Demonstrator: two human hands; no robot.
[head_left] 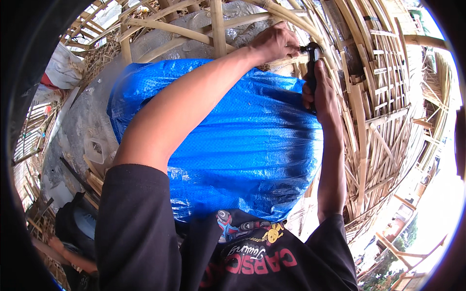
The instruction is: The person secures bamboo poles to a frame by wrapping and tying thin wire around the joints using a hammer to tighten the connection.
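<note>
My right hand (324,92) is wrapped round the dark handle of a hammer (311,70), held upright with its head at the far end. Close beside the hammer head, my left hand (275,43) is closed, its fingertips pinched together over a bamboo piece (290,61). Whatever those fingertips hold, if anything, is too small to make out. Below both hands, a shiny blue tarp (242,145) spreads over my lap, crossed in front by my left forearm.
Joined bamboo poles (218,29) stand at the far side. A slatted bamboo structure (383,82) rises on the right. At the left are a clear plastic container (95,151), a white sack (65,65) and another person's arm (70,254).
</note>
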